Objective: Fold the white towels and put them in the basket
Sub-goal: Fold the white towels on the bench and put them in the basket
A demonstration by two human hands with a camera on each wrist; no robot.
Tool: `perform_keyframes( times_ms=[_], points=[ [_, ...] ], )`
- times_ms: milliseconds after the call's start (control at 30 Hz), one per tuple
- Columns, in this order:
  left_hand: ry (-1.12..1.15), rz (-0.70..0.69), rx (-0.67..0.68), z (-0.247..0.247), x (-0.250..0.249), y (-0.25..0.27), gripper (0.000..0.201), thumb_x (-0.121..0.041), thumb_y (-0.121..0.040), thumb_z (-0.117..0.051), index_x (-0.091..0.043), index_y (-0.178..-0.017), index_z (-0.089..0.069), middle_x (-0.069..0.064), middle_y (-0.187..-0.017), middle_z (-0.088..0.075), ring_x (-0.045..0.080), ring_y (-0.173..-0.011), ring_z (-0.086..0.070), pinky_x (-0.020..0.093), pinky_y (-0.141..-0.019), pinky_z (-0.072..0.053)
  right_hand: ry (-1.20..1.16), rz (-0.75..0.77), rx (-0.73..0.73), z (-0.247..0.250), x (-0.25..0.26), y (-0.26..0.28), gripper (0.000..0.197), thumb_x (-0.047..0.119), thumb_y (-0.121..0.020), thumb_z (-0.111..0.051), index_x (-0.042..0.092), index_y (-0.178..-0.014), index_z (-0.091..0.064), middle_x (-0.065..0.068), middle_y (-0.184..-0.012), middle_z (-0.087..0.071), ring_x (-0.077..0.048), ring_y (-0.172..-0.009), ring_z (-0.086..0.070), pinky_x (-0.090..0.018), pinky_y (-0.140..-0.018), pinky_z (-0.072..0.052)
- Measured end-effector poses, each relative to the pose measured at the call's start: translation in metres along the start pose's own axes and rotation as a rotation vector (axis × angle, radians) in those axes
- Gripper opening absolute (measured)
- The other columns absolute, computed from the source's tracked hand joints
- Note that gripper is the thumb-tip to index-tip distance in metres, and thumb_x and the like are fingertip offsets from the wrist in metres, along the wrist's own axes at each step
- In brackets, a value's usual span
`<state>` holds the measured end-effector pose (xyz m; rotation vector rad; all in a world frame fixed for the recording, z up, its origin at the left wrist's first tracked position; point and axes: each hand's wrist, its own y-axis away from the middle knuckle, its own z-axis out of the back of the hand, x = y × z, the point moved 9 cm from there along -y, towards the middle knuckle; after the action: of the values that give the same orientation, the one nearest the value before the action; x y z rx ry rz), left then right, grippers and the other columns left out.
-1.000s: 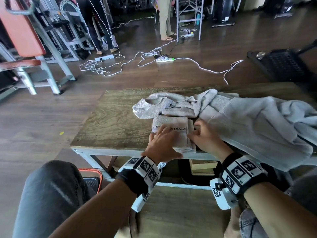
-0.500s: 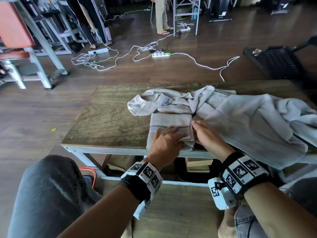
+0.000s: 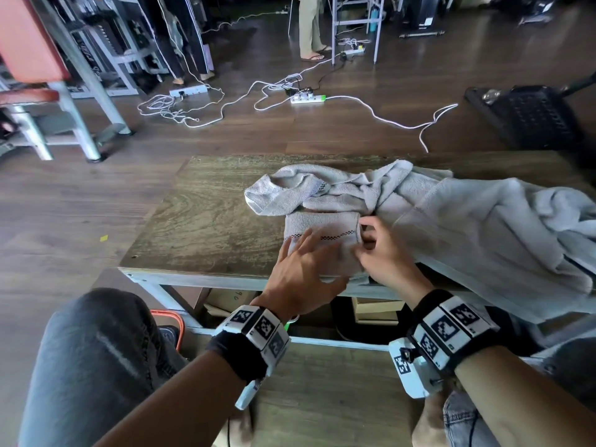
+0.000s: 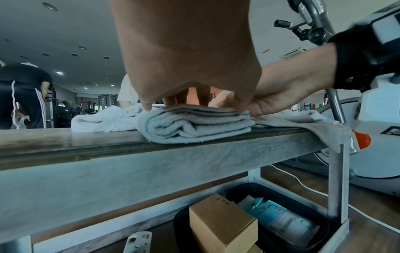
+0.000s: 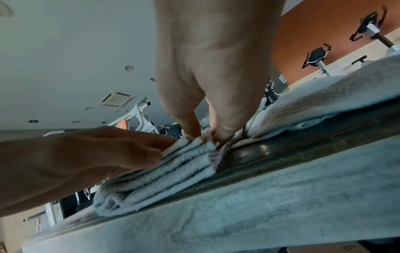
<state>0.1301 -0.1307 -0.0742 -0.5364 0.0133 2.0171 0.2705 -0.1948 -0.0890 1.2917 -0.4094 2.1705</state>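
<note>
A small folded white towel (image 3: 322, 232) (image 4: 194, 126) (image 5: 164, 172) lies at the near edge of the wooden table (image 3: 200, 221). My left hand (image 3: 303, 272) (image 4: 190, 68) lies flat on top of it, fingers straight, pressing it down. My right hand (image 3: 383, 253) (image 5: 216, 85) pinches the towel's right edge between thumb and fingers. A crumpled white towel (image 3: 309, 191) lies just behind it, and a large white towel (image 3: 483, 227) spreads over the table's right side. The black basket (image 3: 529, 114) stands on the floor beyond the table at the right.
White cables and power strips (image 3: 306, 98) run across the floor past the table. Gym machines (image 3: 64, 79) stand at the far left, with a person's legs (image 3: 309, 30) behind. Under the table sit a cardboard box (image 4: 223, 224) and a black bin (image 4: 281, 222).
My left hand has slid a little toward me and flattened on the folded towel. My right hand has shifted along the towel's right edge and now pinches it.
</note>
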Motion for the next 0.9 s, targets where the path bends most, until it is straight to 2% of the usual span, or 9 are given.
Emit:
perform_keyframes(
  times_ms=[67, 100, 167, 233, 333, 433, 533, 633, 900],
  points=[
    [-0.061, -0.044, 0.002, -0.004, 0.004, 0.001, 0.064, -0.059, -0.076, -0.057, -0.038, -0.135, -0.047, 0.0, -0.153, -0.036, 0.019, -0.147, -0.023, 0.051, -0.114, -0.026, 0.08, 0.036, -0.079, 0.004, 0.006, 0.001, 0.027, 0.005, -0.086, -0.067, 0.026, -0.095, -0.053, 0.009, -0.085, -0.062, 0.0, -0.07, -0.058, -0.01, -0.054, -0.046],
    [-0.081, -0.048, 0.018, -0.006, 0.006, 0.001, 0.064, -0.059, -0.075, -0.056, -0.037, -0.135, -0.048, 0.002, -0.153, -0.036, 0.019, -0.147, -0.023, 0.051, -0.113, -0.027, 0.118, 0.047, -0.107, 0.006, 0.007, 0.0, 0.025, 0.007, -0.083, -0.069, 0.023, -0.094, -0.052, 0.004, -0.086, -0.062, -0.006, -0.071, -0.06, -0.014, -0.057, -0.049],
    [-0.076, -0.036, 0.022, -0.007, 0.007, 0.001, 0.065, -0.056, -0.074, -0.055, -0.035, -0.135, -0.05, 0.002, -0.153, -0.037, 0.02, -0.146, -0.025, 0.049, -0.114, -0.026, 0.185, 0.054, -0.128, 0.006, 0.007, -0.001, 0.029, 0.011, -0.079, -0.07, 0.017, -0.101, -0.053, -0.005, -0.096, -0.063, -0.017, -0.078, -0.062, -0.027, -0.062, -0.054],
    [-0.026, -0.016, -0.014, 0.002, 0.005, 0.0, 0.062, -0.058, -0.074, -0.05, -0.035, -0.131, -0.054, 0.0, -0.15, -0.04, 0.019, -0.143, -0.03, 0.047, -0.115, -0.026, 0.236, 0.046, -0.134, 0.005, 0.004, -0.001, 0.036, 0.012, -0.078, -0.07, 0.015, -0.109, -0.052, -0.004, -0.105, -0.056, -0.02, -0.087, -0.059, -0.026, -0.066, -0.048],
    [0.075, 0.071, -0.009, 0.01, 0.009, -0.011, 0.06, -0.059, -0.083, -0.037, -0.032, -0.137, -0.046, -0.001, -0.155, -0.033, 0.017, -0.145, -0.024, 0.044, -0.119, -0.018, 0.394, 0.265, -0.2, 0.005, 0.028, 0.005, 0.049, 0.013, -0.081, -0.067, 0.011, -0.128, -0.051, -0.004, -0.115, -0.045, -0.024, -0.11, -0.046, -0.031, -0.091, -0.041],
    [0.056, 0.158, -0.003, 0.004, 0.02, -0.029, 0.057, -0.047, -0.097, -0.029, -0.024, -0.149, -0.032, 0.0, -0.162, -0.018, 0.016, -0.15, -0.008, 0.046, -0.121, -0.012, 0.447, 0.498, -0.094, -0.018, 0.046, 0.01, 0.05, 0.01, -0.091, -0.051, 0.003, -0.141, -0.046, -0.015, -0.143, -0.044, -0.029, -0.137, -0.037, -0.042, -0.114, -0.035],
    [-0.043, 0.2, 0.093, -0.021, 0.031, -0.032, 0.058, -0.044, -0.102, -0.018, -0.021, -0.155, -0.017, -0.001, -0.164, -0.006, 0.016, -0.151, 0.002, 0.048, -0.122, -0.006, 0.498, 0.393, 0.105, -0.05, 0.028, 0.007, 0.051, 0.02, -0.104, -0.031, 0.002, -0.152, -0.028, -0.015, -0.162, -0.022, -0.025, -0.152, -0.013, -0.045, -0.124, -0.019],
    [-0.077, 0.194, 0.093, -0.029, 0.039, -0.028, 0.061, -0.049, -0.1, -0.012, -0.026, -0.156, -0.012, -0.006, -0.164, -0.002, 0.012, -0.15, 0.005, 0.047, -0.122, -0.001, 0.638, 0.252, 0.174, -0.062, 0.003, 0.004, 0.059, 0.035, -0.107, -0.018, 0.012, -0.16, -0.005, -0.002, -0.168, 0.005, -0.016, -0.154, 0.011, -0.041, -0.126, -0.002],
    [0.027, 0.272, 0.083, -0.027, 0.054, -0.028, 0.058, -0.056, -0.096, -0.024, -0.045, -0.152, -0.011, -0.014, -0.163, 0.0, 0.007, -0.15, 0.006, 0.047, -0.122, -0.001, 0.725, 0.178, 0.147, -0.059, -0.001, 0.003, 0.064, 0.041, -0.104, -0.017, 0.014, -0.16, 0.0, 0.0, -0.168, 0.01, -0.01, -0.153, 0.012, -0.041, -0.125, -0.002]
  ],
)
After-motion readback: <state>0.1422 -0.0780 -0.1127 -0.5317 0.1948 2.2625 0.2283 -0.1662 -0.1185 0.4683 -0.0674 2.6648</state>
